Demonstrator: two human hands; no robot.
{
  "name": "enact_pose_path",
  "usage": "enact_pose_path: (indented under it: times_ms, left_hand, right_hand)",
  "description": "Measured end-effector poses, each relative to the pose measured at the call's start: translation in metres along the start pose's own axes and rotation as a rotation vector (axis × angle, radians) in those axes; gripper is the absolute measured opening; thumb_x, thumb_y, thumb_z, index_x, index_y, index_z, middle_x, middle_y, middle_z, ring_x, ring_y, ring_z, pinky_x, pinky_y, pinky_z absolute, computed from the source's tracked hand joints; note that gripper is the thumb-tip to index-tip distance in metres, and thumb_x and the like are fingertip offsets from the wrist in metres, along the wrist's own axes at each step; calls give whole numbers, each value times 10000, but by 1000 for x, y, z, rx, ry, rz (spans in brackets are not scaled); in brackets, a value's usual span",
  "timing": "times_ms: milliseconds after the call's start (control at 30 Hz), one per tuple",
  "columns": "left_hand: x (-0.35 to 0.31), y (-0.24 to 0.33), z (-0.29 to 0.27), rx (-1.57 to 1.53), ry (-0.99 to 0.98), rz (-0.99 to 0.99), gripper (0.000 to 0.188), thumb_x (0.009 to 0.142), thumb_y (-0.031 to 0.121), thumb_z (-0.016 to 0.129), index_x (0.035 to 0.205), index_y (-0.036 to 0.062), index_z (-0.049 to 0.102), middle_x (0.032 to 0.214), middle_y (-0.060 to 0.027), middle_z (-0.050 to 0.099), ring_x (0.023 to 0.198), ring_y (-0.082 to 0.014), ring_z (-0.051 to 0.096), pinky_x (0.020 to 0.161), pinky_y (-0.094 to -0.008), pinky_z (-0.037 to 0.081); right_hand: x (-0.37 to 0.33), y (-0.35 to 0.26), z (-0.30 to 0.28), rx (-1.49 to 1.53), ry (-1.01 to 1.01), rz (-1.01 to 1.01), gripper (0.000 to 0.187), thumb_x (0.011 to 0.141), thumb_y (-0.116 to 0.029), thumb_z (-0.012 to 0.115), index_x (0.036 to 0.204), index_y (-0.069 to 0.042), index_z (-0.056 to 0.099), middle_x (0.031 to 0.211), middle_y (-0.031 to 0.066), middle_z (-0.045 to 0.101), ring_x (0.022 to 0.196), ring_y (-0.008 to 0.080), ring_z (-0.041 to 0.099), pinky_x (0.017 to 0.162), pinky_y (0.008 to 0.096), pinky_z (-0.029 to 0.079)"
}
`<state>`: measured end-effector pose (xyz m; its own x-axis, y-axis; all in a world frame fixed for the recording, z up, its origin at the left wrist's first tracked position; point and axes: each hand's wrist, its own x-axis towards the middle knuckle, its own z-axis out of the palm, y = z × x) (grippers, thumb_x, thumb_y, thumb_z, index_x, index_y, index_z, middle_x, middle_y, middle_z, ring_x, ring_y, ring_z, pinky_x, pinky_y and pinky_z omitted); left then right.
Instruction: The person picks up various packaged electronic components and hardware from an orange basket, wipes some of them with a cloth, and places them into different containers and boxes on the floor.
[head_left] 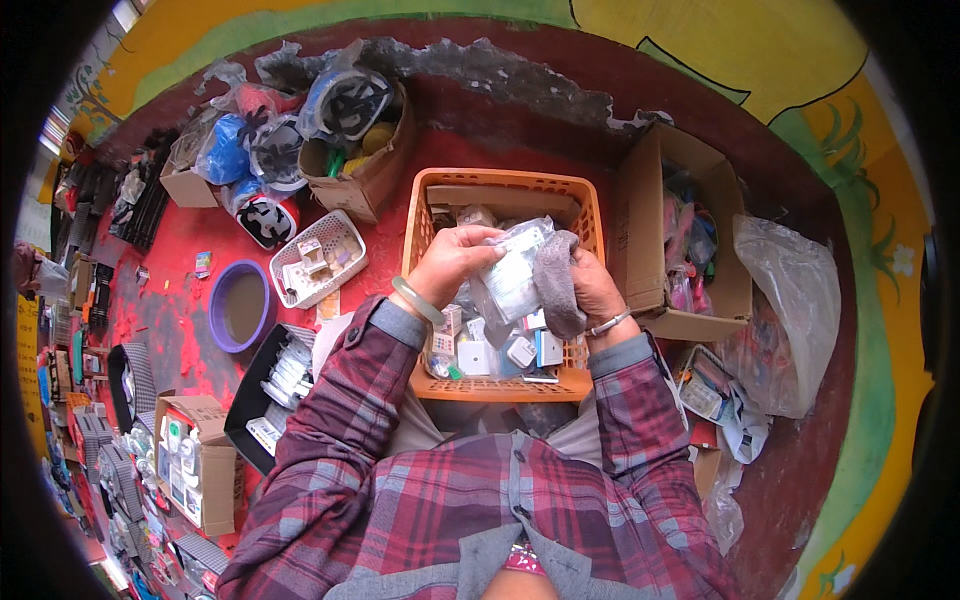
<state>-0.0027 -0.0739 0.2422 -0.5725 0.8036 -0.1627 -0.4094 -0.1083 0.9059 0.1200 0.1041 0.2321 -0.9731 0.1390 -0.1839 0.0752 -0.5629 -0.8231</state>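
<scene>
My left hand [452, 264] pinches the upper edge of a clear plastic bag [515, 278] with a pale item inside. A grey-brown cloth [557, 285] hangs from my right hand [597, 292], whose fingers are closed on it right beside the bag. Both hands are above an orange plastic basket [500, 388]. Inside the basket lie several small white boxes, among them a square white box [477, 358] and a blue-and-white box [549, 347]. The bag and cloth hide part of the basket's contents.
To the left are a white basket [347, 272], a purple basin [214, 318] and a black tray [240, 432]. Cardboard boxes stand behind left [385, 180] and right [640, 235]. A clear plastic sheet [790, 300] lies at far right. Many goods crowd the far left.
</scene>
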Motion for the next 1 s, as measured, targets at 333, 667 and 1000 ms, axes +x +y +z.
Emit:
enact_pose_path:
  times_ms: [333, 667, 1000]
  left_hand:
    - [-5, -15, 43, -439, 303, -183, 759, 791, 629, 527, 1226, 11, 452, 1163, -117, 526, 1086, -254, 500, 966, -401, 346]
    - [12, -13, 17, -860, 100, 15, 427, 965, 335, 309, 1242, 42, 447, 1222, -130, 530, 1114, -289, 518, 989, -458, 368]
    - [6, -16, 40, -813, 4, -25, 406, 963, 308, 328, 1250, 51, 457, 1182, -94, 559, 1082, -236, 534, 982, -388, 377]
  right_hand:
    - [-1, -9, 13, -1119, 322, -923, 185, 783, -9, 601, 962, -19, 642, 908, 87, 652, 823, 226, 633, 734, 319, 502]
    - [-23, -9, 18, -232, 30, -500, 247, 891, -81, 528, 1135, -47, 555, 1047, 39, 592, 954, 152, 572, 830, 299, 479]
    - [-15, -11, 31, -741, 21, -566, 384, 840, -47, 502, 1218, 18, 480, 1179, 151, 547, 1106, 261, 526, 957, 350, 391]
